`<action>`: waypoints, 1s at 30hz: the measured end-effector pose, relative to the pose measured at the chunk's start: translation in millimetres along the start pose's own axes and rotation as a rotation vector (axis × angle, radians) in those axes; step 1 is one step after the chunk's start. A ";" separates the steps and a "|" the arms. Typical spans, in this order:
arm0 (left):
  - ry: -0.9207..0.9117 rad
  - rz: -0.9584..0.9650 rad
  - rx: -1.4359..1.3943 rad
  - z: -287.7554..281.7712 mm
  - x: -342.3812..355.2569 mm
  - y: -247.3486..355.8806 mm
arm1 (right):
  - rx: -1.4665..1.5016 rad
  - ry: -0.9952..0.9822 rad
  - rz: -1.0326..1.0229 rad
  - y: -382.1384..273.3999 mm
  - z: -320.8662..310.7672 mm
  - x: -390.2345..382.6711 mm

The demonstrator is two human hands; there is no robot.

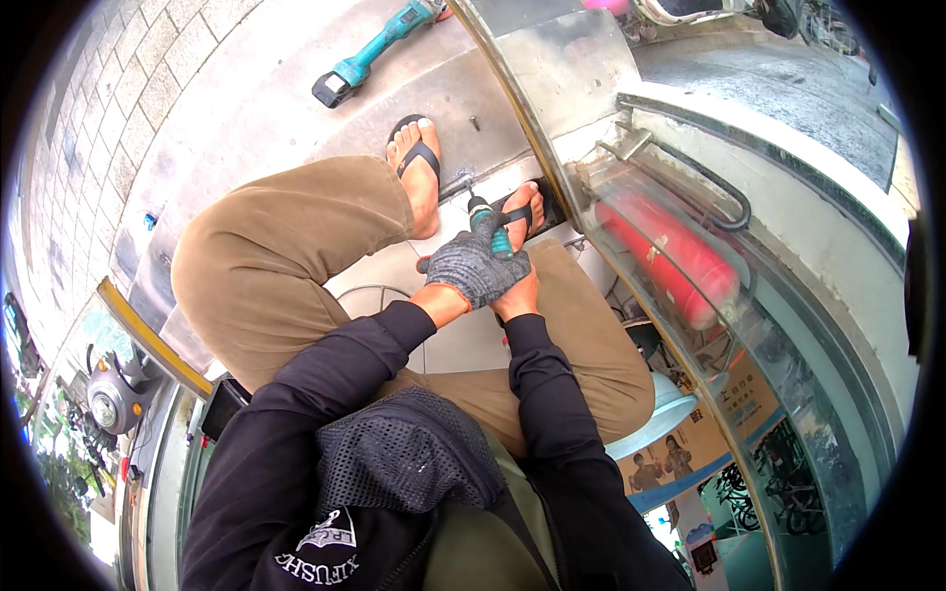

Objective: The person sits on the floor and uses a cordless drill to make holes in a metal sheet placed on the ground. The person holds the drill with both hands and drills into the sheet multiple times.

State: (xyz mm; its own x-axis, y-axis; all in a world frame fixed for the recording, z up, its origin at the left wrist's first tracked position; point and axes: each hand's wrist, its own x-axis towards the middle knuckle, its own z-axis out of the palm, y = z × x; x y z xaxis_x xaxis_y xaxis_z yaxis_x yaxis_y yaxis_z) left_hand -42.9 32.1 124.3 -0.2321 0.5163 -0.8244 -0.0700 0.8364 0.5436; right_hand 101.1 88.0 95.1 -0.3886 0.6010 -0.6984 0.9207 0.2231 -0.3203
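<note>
Low between my knees, a teal and black cordless drill (503, 243) points away from me, its tip down at the seam between the metal step (296, 148) and the pale tiles. My left hand (471, 271), in a grey knit glove with an orange cuff, is closed over the top of the drill. Underneath it, my right hand (519, 296) grips the drill from the right side; its fingers are mostly hidden by the glove. Small shavings (463, 174) lie by the drill's tip, close to my sandalled feet.
A teal cordless power tool (379, 45) with a black battery lies on the step ahead. A small bolt (475, 123) rests nearer. To the right, a glass door (670, 325) with a metal frame stands beside a red cylinder (675, 258). Another framed edge (153, 335) is at left.
</note>
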 end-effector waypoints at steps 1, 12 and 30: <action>0.009 0.006 -0.004 -1.1 -0.7 0.7 | 0.001 -0.003 0.002 -1.7 -0.2 0.5; 0.022 -0.011 -0.001 -2.7 4.8 -5.3 | 0.016 -0.009 -0.007 3.9 14.4 10.3; 0.024 -0.002 -0.041 -14.7 5.4 -2.9 | -0.015 0.002 -0.008 -3.9 16.8 13.1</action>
State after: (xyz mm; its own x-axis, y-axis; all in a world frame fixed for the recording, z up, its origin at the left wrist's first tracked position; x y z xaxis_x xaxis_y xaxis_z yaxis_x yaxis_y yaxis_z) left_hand -58.2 29.8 120.5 -0.2548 0.5097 -0.8218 -0.1103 0.8290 0.5483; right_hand 91.8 82.1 76.5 -0.3960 0.6006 -0.6946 0.9180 0.2394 -0.3163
